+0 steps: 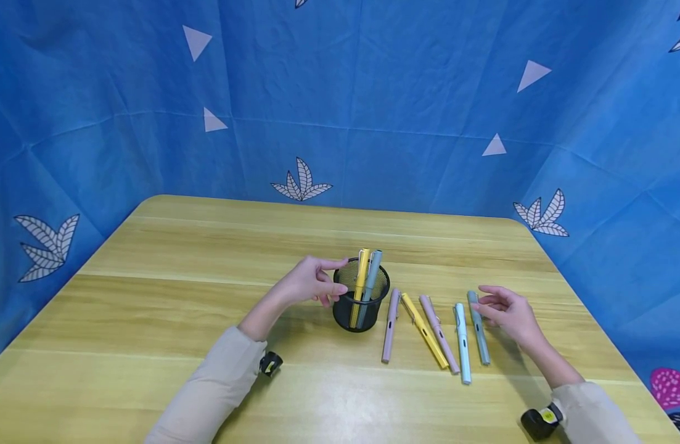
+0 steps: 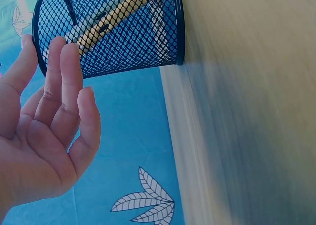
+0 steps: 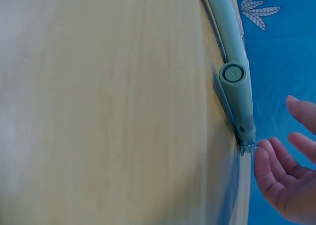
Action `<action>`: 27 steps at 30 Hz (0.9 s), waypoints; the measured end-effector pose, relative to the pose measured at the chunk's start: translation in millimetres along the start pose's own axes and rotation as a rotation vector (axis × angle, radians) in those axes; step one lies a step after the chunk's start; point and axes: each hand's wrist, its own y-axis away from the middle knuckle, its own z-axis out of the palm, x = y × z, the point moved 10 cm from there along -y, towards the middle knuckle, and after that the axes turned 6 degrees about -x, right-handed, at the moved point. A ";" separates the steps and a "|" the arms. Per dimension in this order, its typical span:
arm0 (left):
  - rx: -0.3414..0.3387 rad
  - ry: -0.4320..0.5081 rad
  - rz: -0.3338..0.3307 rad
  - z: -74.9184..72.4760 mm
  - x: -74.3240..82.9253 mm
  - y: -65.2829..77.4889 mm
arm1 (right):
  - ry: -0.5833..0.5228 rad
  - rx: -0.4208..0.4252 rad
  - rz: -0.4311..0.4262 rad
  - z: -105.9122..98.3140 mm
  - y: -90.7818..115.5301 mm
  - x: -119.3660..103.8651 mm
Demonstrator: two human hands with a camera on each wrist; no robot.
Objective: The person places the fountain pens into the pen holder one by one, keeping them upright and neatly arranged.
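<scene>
At right in the frame, the grey-blue pen [image 1: 481,335] lies on the desk [image 1: 151,308] just left of the right hand [image 1: 508,313], by far the nearer one; the pen's long axis runs steeply from its clip end, beside that thumb, down and slightly rightward, so a pinch across the barrel looks well suited. The right hand's thumb and fingers are parted and grip nothing, though I cannot tell whether a fingertip touches. Near centre, the left hand [image 1: 312,282] has loosely extended fingers at the mesh cup's [image 1: 342,316] left rim.
</scene>
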 end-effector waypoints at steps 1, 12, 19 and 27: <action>0.000 0.000 0.001 -0.1 0.1 0.0 | 0.006 -0.008 0.011 0.3 -0.1 1.4; 0.004 -0.005 -0.003 0.0 0.4 0.7 | 0.037 -0.067 0.074 2.7 -0.6 9.6; 0.005 0.003 -0.012 -0.2 -0.1 0.3 | 0.095 -0.117 0.098 6.2 -1.0 14.9; 0.007 0.004 -0.015 0.1 0.5 0.9 | 0.135 -0.168 0.157 10.3 -1.1 22.1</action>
